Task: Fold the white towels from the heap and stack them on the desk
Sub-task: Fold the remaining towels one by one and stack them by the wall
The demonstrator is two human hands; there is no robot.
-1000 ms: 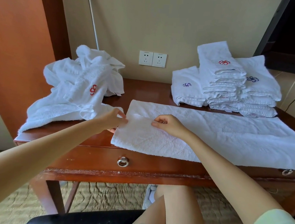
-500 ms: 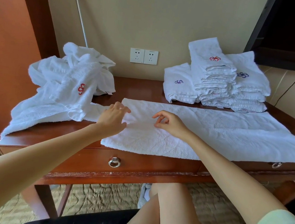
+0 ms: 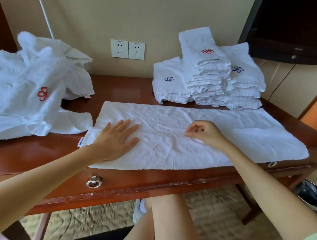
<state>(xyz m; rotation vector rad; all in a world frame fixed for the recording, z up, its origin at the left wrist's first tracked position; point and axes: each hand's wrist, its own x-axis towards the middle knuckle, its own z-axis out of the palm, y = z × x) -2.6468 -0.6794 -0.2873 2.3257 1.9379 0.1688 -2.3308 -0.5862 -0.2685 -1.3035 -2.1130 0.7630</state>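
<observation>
A long white towel (image 3: pixel 179 152) lies spread flat across the front of the wooden desk (image 3: pixel 35 155), its near edge just over the desk's front. My left hand (image 3: pixel 116 141) presses flat on the towel's left end with its fingers straight. My right hand (image 3: pixel 204 132) rests on the middle of the towel with its fingers curled and no cloth visibly between them. The heap of unfolded white towels (image 3: pixel 27 93), one showing a red emblem, sits at the desk's left. Stacks of folded towels (image 3: pixel 211 76) stand at the back right.
Two wall sockets (image 3: pixel 127 49) sit behind the desk. A dark screen (image 3: pixel 299 30) hangs at the upper right. The drawer front has a ring pull (image 3: pixel 93 181). A dark bin (image 3: pixel 312 194) stands on the floor at the right. My knee (image 3: pixel 166 216) is under the desk.
My left hand has let go of the towel's left edge and now lies flat on it. The right hand has slid right along the towel and no longer pinches the fold.
</observation>
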